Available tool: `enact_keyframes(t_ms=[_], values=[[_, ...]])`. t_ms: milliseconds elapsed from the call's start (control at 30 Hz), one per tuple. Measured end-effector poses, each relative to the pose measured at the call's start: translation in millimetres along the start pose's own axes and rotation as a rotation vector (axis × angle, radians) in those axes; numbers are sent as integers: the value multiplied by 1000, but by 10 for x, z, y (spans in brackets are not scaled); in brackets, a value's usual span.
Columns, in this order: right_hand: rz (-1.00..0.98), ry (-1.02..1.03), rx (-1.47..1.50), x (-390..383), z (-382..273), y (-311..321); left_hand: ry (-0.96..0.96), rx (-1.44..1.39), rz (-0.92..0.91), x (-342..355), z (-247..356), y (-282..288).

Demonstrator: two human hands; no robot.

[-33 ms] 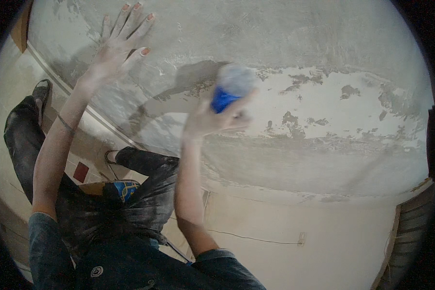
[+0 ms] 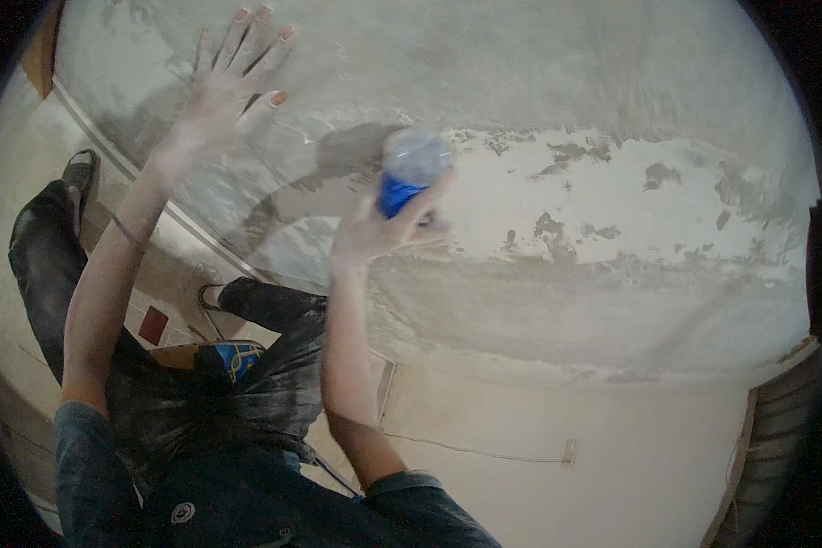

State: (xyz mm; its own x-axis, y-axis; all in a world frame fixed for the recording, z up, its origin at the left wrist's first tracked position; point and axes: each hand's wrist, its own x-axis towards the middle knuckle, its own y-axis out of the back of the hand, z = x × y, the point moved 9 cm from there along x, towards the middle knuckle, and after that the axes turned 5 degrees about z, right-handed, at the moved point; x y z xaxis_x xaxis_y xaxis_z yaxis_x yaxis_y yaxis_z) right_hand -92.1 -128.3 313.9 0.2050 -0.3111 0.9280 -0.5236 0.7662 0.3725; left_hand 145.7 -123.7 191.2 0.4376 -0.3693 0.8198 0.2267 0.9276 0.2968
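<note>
My left hand (image 2: pixel 219 114) is spread with its fingers apart against a grey plastered surface (image 2: pixel 612 73), pale dust on its skin. To its right, my right hand (image 2: pixel 379 233) grips what looks like a clear plastic bottle with a blue band (image 2: pixel 406 164), held against the surface at the left end of a whitish, flaking band (image 2: pixel 630 196). The hand and bottle are slightly blurred, and their shadow falls to the left.
My legs in dark, dusty trousers (image 2: pixel 36 247) straddle a blue patterned seat (image 2: pixel 237 361) above a tiled floor with a red patch (image 2: pixel 152 324). A pale wall (image 2: pixel 648 438) with a thin cable and a dark slatted panel (image 2: pixel 785 438) lie at lower right.
My right hand has slid a little to the left with the bottle. My left hand has barely moved.
</note>
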Motion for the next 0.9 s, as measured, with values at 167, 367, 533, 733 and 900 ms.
enact_keyframes(t_ms=[167,367,533,733,900], values=[[-158,-191,-19,-573,72,-137,50,64,-14,17,18,97],[127,-424,256,566,-124,273,106,80,-80,-97,-96,112],[-34,-105,-98,-106,-144,-143,149,104,-43,-35,-9,-4],[-345,-131,112,-931,-281,-500,319,10,-111,-217,-80,-34],[93,-27,365,902,-966,-103,356,-46,-68,-306,-165,-219]])
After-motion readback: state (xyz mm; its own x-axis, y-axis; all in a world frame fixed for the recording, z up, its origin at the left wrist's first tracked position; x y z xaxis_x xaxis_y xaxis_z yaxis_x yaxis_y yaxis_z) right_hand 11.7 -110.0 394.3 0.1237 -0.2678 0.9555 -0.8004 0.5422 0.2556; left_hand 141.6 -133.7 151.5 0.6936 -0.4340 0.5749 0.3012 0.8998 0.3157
